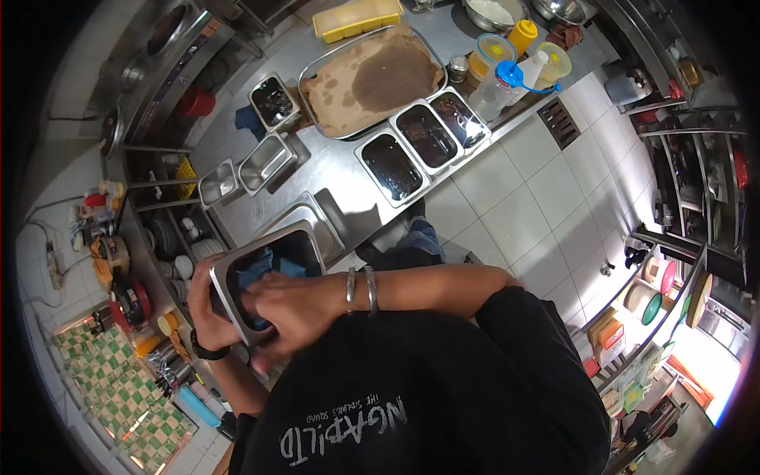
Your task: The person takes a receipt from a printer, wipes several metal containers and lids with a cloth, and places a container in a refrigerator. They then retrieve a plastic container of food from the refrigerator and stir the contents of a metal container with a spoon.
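My left hand (207, 313), with a black band at the wrist, is wrapped round the outer side of a deep metal container (224, 294), which is tilted. My right hand (289, 305), wearing two silver bangles, reaches into its opening and presses a blue cloth (269, 267) against the inside. The fingers of my right hand are bent and partly hidden by the container wall. Beneath and behind the container, a shallower metal pan (323, 229) rests at the near edge of the steel table (317, 170).
Two small empty metal pans (265, 162) (218, 184) stand at the table's left. Dark-filled pans (392, 168), a paper-lined tray (336, 95) and squeeze bottles (522, 36) lie further back. Shelves with dishes (158, 237) are at the left.
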Motion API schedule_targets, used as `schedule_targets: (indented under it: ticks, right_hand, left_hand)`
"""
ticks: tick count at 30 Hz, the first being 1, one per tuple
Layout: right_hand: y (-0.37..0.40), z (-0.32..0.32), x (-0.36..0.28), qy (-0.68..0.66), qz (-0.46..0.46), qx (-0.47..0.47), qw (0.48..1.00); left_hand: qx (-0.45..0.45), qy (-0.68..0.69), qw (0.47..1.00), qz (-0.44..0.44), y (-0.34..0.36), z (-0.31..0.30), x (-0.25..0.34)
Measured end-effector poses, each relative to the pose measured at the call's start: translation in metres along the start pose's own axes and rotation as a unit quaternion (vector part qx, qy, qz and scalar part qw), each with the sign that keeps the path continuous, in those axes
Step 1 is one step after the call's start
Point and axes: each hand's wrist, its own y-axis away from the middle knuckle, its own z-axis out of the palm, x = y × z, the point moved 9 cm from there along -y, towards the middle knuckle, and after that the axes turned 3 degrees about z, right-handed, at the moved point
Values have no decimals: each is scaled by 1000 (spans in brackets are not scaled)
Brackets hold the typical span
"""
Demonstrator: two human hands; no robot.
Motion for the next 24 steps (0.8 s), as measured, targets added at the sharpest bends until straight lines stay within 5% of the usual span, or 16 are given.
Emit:
schedule_targets:
  ticks: [3,4,6,7,8,9,10,14,16,18,19,23,24]
  right_hand:
    - [15,-11,-1,110,6,-40,993]
    - [19,-6,14,157,77,-159,972]
    - [24,-16,10,141,18,-123,982]
    - [24,-21,1,120,-46,-91,987]
    - [25,-20,4,102,-45,-95,989]
    - [25,-20,4,83,-52,-106,989]
    - [25,-23,6,103,-33,-98,989]
    - [15,-41,4,129,46,-118,983]
    - [14,-74,4,42,92,75,992]
    - [13,-60,14,33,127,64,989]
    - [16,-56,26,27,169,65,983]
    - [28,-13,23,128,-8,-79,989]
    - [31,-14,19,173,6,-99,980]
  left_hand:
    - [-18,51,997,48,-2,1,5]
    - [24,150,988,-40,9,0,-22]
    - [80,372,913,-146,7,5,-32]
    - [32,213,959,-181,25,8,-67]
    - [53,359,919,-154,63,20,-117]
    - [51,258,953,-154,45,22,-89]
    - [129,396,897,-149,43,30,-81]
    - [215,627,711,-235,47,95,-88]
    - [223,707,605,-289,49,131,-69]
    - [200,787,478,-334,53,160,-47]
    - [204,788,476,-334,55,162,-47]
    - [186,818,444,-314,68,165,-50]
    - [196,788,473,-341,78,165,-56]
